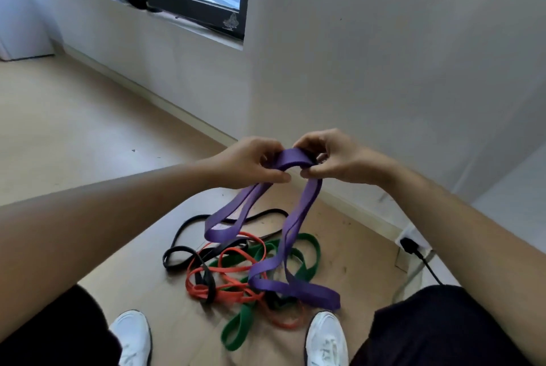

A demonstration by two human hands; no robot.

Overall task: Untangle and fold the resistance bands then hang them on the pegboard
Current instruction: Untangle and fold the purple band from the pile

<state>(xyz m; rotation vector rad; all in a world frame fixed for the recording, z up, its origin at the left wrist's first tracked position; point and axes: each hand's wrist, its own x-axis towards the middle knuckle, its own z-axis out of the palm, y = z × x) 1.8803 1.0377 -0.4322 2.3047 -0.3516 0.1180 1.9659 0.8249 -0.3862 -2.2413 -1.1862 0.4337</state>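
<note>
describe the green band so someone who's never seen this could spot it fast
On the wooden floor, just ahead of the person's white shoes, lies a tangle of resistance bands. The green band runs down its right side, one loop reaching between the shoes. It's the only green one, and wider than the orange band tangled beside it.

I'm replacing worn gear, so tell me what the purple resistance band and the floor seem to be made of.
The purple resistance band is probably latex or rubber with a matte finish: it droops in soft, flat loops without creasing. The floor looks like pale wood-look laminate or vinyl, though this is uncertain: faint grain, low sheen.
</note>
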